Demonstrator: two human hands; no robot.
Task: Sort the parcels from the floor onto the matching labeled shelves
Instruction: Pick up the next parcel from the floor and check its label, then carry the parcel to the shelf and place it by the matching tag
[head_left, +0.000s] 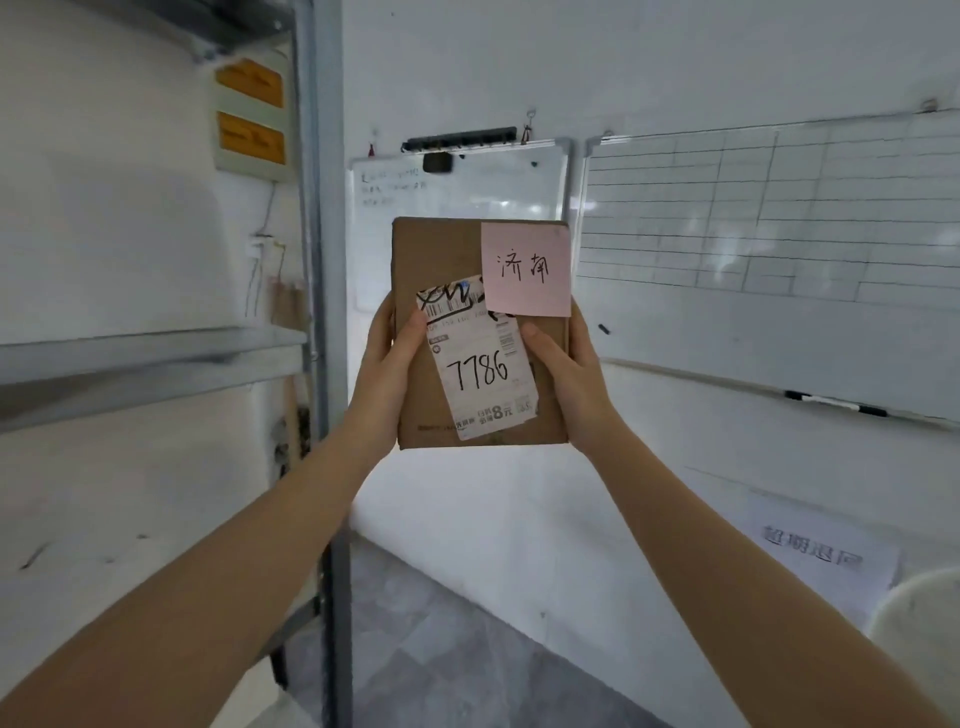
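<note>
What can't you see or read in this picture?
All in the head view:
- Box back: faces away.
- Shipping label small print: too tiny; left hand thumb covers one edge.
- Orange shelf labels: blurred.
- Small whiteboard writing: too faint.
- Floor parcels: out of frame.

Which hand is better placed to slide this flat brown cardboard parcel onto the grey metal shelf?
Probably left. The left hand grips the flat brown cardboard parcel on the edge nearest the grey metal shelf; the right hand holds the far edge.
</note>
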